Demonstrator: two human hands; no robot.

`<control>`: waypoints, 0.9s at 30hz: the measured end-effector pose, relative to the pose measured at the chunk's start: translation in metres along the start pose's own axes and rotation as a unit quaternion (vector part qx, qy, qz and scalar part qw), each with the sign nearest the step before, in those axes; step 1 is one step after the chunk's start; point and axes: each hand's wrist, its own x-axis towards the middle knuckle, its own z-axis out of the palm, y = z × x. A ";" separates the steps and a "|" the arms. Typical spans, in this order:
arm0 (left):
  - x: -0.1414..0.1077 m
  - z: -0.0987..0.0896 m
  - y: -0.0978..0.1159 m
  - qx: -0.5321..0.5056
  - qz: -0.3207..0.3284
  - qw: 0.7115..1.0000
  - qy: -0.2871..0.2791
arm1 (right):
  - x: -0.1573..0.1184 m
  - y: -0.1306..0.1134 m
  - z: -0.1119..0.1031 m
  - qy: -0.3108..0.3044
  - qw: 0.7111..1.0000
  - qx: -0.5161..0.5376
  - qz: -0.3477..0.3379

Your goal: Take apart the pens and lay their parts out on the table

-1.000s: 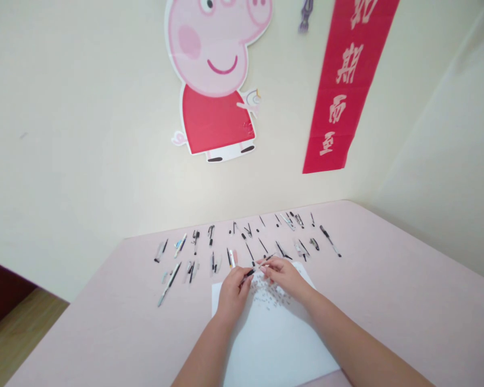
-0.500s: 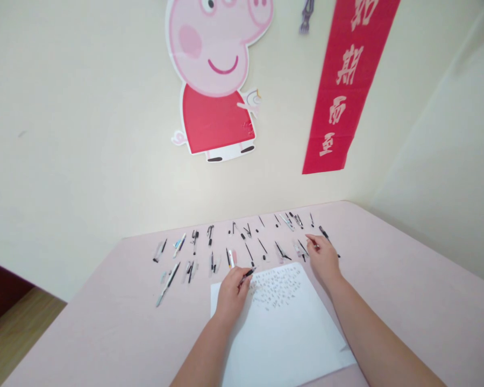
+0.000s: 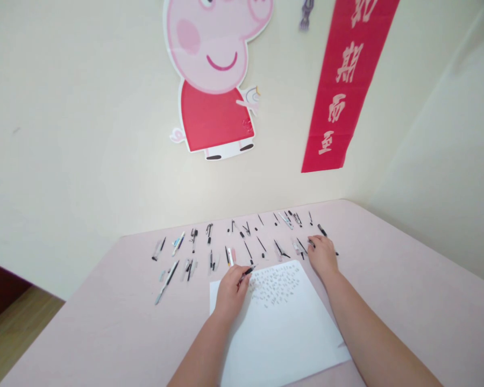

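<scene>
My left hand (image 3: 230, 290) is closed around a slim black pen (image 3: 249, 270), its tip pointing away to the upper right. That hand rests on the upper left of a white sheet of paper (image 3: 286, 338), beside many small dark marks. My right hand (image 3: 323, 256) lies past the paper's upper right corner, fingertips pinched together. A small dark piece (image 3: 311, 243) shows at those fingertips; its kind is too small to make out. Close by on the left lie pen parts (image 3: 301, 246), and a black pen part (image 3: 321, 230) lies just behind the hand.
Rows of taken-apart pens, refills and caps (image 3: 193, 240) spread across the far half of the pink table (image 3: 84, 328). A grey-white pen (image 3: 167, 282) lies at the left. Behind the table stands a wall with a pig cutout (image 3: 218, 115) and a red banner (image 3: 342, 91).
My right fingers have drawn in a little, and a dark piece now shows at their tips. My left hand keeps its hold on the pen. The view has shifted slightly.
</scene>
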 end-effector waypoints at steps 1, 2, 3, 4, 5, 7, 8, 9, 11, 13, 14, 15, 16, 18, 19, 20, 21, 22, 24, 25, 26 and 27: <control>0.000 0.000 0.000 0.000 -0.001 1.000 -0.002 | 0.001 0.001 0.000 0.000 1.000 0.004 0.004; 0.000 0.000 0.000 -0.001 -0.001 1.000 -0.003 | 0.001 0.001 0.000 -0.002 1.000 0.007 0.008; 0.000 0.000 0.000 -0.001 -0.001 1.000 -0.005 | 0.002 0.002 0.000 -0.004 1.000 0.009 0.011; 0.000 0.000 0.001 -0.002 -0.001 1.000 -0.006 | 0.002 0.002 0.000 -0.005 1.000 0.009 0.013; 0.000 0.000 0.001 -0.003 -0.001 1.000 -0.004 | 0.003 0.002 0.000 -0.005 1.000 0.007 0.014; -0.001 0.000 0.001 -0.006 0.001 1.000 -0.003 | 0.004 0.002 -0.001 -0.002 1.000 0.001 0.014; -0.001 0.000 0.001 -0.006 0.002 1.000 -0.002 | 0.004 0.002 -0.001 0.000 1.000 -0.002 0.013; -0.001 0.000 0.001 -0.006 0.002 1.000 -0.002 | 0.004 0.002 -0.001 0.001 1.000 -0.005 0.013; 0.000 0.000 0.001 -0.006 0.002 1.000 -0.004 | 0.005 0.001 -0.002 0.003 1.000 -0.010 0.008; 0.000 0.000 0.001 -0.005 0.002 1.000 -0.005 | 0.005 0.000 -0.003 0.005 1.000 -0.013 0.002; 0.000 0.000 0.000 -0.005 0.001 1.000 -0.005 | 0.005 -0.001 -0.003 0.005 1.000 -0.013 -0.001; 0.000 0.000 0.000 -0.004 0.001 1.000 -0.005 | 0.005 -0.001 -0.004 0.006 1.000 -0.012 -0.001; 0.001 0.000 0.000 -0.003 0.000 1.000 -0.006 | 0.005 -0.002 -0.005 0.005 1.000 -0.008 -0.001; 0.001 0.000 0.001 0.001 -0.002 1.000 -0.007 | 0.006 -0.004 -0.009 0.007 1.000 0.008 0.002; 0.001 0.000 0.001 0.003 -0.002 1.000 -0.008 | 0.006 -0.005 -0.012 0.011 1.000 0.019 0.002; 0.000 0.000 0.002 0.005 -0.001 1.000 -0.007 | 0.007 -0.007 -0.015 0.019 0.999 0.032 0.001; 0.000 -0.001 0.003 0.007 0.000 1.000 -0.005 | 0.007 -0.010 -0.018 0.029 0.998 0.049 -0.002; 0.000 -0.001 0.003 0.009 0.000 1.000 -0.003 | 0.007 -0.013 -0.022 0.038 0.997 0.070 -0.006; 0.000 -0.002 0.004 0.016 -0.002 1.000 0.005 | 0.006 -0.023 -0.027 0.046 0.991 0.124 -0.013; 0.000 -0.003 0.004 0.019 -0.003 1.000 0.010 | 0.005 -0.029 -0.029 0.042 0.987 0.156 -0.012; 0.000 -0.003 0.004 0.022 -0.005 1.000 0.016 | 0.003 -0.036 -0.030 0.028 0.981 0.189 -0.010; 0.000 -0.003 0.003 0.024 -0.006 0.999 0.022 | 0.001 -0.043 -0.030 0.002 0.974 0.225 -0.013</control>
